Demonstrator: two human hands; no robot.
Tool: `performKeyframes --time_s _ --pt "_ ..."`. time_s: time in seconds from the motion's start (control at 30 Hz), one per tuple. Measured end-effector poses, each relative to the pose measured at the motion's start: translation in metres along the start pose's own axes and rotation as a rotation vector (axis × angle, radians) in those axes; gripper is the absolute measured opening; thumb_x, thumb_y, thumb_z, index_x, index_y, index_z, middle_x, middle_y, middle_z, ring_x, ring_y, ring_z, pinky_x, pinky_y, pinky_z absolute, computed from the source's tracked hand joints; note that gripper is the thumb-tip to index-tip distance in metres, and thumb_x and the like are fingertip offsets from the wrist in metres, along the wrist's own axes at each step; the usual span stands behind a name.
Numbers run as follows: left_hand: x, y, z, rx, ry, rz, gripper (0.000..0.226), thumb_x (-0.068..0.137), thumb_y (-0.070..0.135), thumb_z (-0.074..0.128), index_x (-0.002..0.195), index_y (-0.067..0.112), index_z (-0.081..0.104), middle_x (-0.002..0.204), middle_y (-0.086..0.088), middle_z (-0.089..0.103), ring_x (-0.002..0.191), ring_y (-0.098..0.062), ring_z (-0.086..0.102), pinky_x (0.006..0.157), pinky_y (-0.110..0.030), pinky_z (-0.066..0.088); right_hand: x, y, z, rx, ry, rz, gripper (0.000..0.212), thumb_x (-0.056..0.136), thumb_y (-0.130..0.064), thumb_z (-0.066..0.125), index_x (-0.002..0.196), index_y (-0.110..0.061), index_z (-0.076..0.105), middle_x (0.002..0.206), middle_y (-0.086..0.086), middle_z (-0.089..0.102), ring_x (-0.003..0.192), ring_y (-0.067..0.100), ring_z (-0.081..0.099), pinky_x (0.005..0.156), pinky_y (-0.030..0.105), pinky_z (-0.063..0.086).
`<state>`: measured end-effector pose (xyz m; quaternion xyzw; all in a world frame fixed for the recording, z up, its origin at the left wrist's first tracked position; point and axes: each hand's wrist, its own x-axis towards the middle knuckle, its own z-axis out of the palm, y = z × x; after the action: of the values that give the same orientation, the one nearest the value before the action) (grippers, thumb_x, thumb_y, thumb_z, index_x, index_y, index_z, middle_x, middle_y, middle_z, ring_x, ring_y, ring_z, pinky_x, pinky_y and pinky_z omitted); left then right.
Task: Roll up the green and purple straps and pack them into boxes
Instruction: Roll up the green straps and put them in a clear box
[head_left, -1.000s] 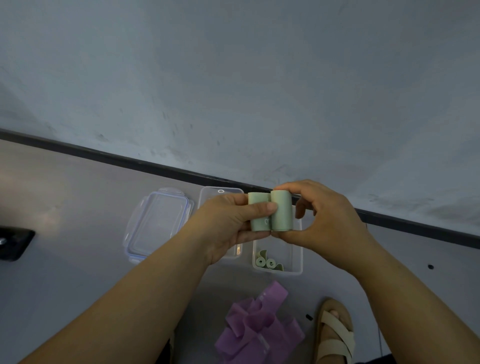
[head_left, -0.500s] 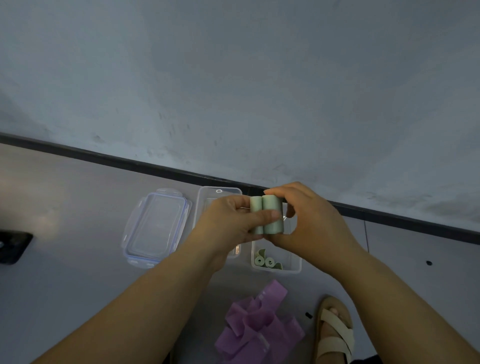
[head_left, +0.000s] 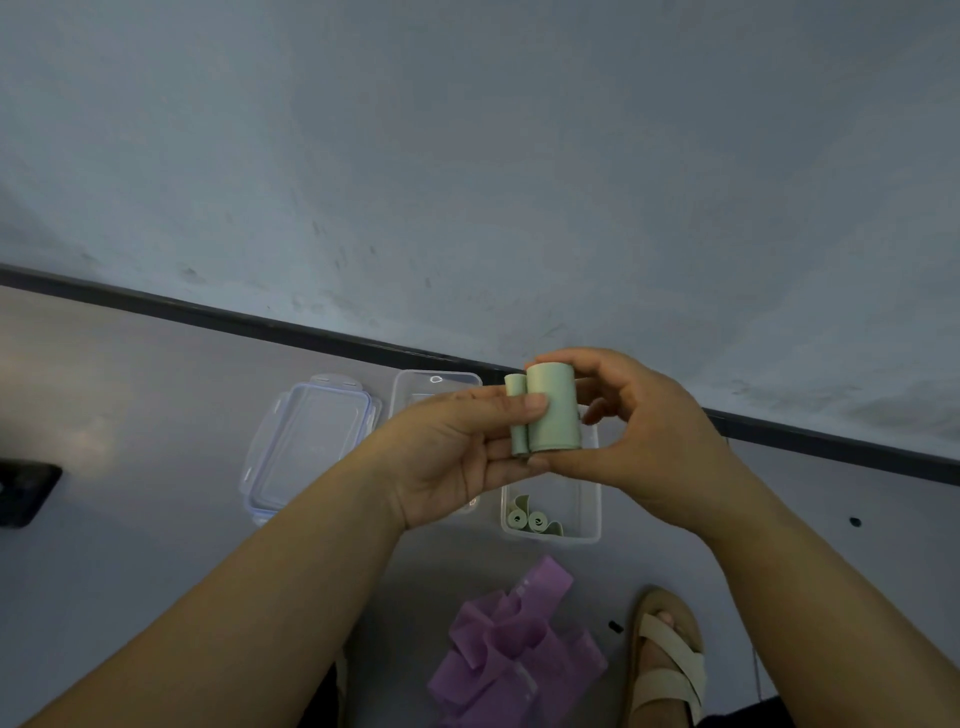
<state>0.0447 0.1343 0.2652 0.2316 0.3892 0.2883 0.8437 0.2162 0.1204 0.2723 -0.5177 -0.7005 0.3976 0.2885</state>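
Both hands hold one green strap (head_left: 551, 410) upright above the floor, rolled from both ends into a thick coil on the right and a thin coil on the left. My left hand (head_left: 457, 452) pinches the thin coil with its thumb across the front. My right hand (head_left: 644, 436) wraps around the thick coil from the right. Below them a clear plastic box (head_left: 587, 525) holds two rolled green straps (head_left: 530, 519) standing on end. A loose heap of purple straps (head_left: 514, 654) lies on the floor in front.
A clear lid with blue clips (head_left: 306, 441) lies on the grey floor left of a second clear box (head_left: 415, 389). A dark object (head_left: 26, 493) sits at the left edge. A sandalled foot (head_left: 665, 660) rests at the bottom right. The wall's dark skirting (head_left: 208, 314) runs behind.
The thick right coil has grown and the thin left coil has shrunk as the strap was wound rightwards. Both hands stayed above the box.
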Motion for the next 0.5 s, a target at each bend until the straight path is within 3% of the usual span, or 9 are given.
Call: performKeyframes --time_s 0.13,0.33,0.43,0.5 --pt "0.003 -0.005 0.000 0.054 0.107 0.027 0.034 0.075 0.008 0.064 0.108 -0.001 0.062 0.108 -0.018 0.068 0.090 -0.024 0.069 0.074 -0.032 0.059 0.001 0.003 0.004 -0.198 0.016 -0.031 0.054 0.063 -0.032 0.077 0.100 -0.052 0.045 0.098 -0.028 0.054 0.095 -0.005 0.051 0.078 0.006 0.041" --pt "0.006 -0.010 -0.002 0.288 0.144 0.028 0.046 0.063 0.021 0.073 0.106 0.005 0.068 0.104 -0.010 0.072 0.097 -0.021 0.069 0.083 -0.029 0.056 0.003 0.011 0.017 -0.445 0.052 -0.061 0.050 0.066 -0.043 0.076 0.111 -0.032 0.058 0.099 -0.020 0.055 0.083 0.000 0.050 0.081 0.033 0.047" --pt "0.009 -0.012 -0.001 0.305 0.206 0.051 0.030 0.072 0.011 0.073 0.101 0.006 0.070 0.098 -0.010 0.073 0.089 -0.018 0.070 0.077 -0.025 0.057 0.005 0.013 0.026 -0.532 0.093 -0.084 0.049 0.066 -0.044 0.072 0.110 -0.027 0.060 0.101 -0.013 0.059 0.083 0.000 0.044 0.077 0.036 0.047" --pt "0.009 -0.012 -0.001 0.303 0.240 0.068 0.023 0.075 0.008 0.071 0.098 0.008 0.071 0.094 -0.008 0.074 0.081 -0.014 0.071 0.070 -0.021 0.057 0.006 0.012 0.029 -0.508 0.103 -0.077 0.047 0.068 -0.039 0.074 0.111 -0.026 0.059 0.099 -0.016 0.053 0.080 -0.003 0.041 0.077 0.029 0.046"
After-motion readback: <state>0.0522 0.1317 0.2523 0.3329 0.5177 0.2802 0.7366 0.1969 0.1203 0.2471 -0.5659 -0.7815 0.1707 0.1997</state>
